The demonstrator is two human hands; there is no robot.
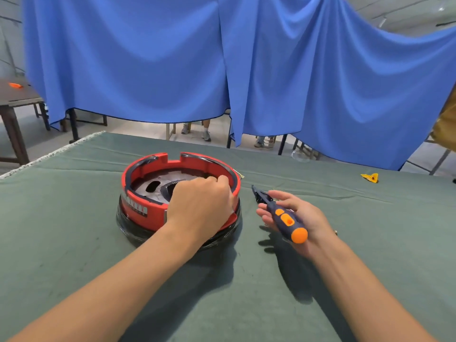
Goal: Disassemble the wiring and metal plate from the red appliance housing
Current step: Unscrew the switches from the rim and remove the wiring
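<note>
Left hand (201,201) curled inside red housing (138,211), hold unclear; right hand (299,219) loosely cradling screwdriver (283,218); next, free plate (148,187).

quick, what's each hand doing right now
Left hand: fingers curled inside the round red plastic appliance housing; what they pinch cannot be told.
Right hand: palm up, loosely holding the navy and orange screwdriver.

Blue curtains (153,60) hang across the upper frame, sagging in folds. Below their hem show a pale floor (138,128), chair legs and someone's shoes (206,135). A dark wooden table (14,99) stands at far left. Green cloth (74,218) covers the surface.
</note>
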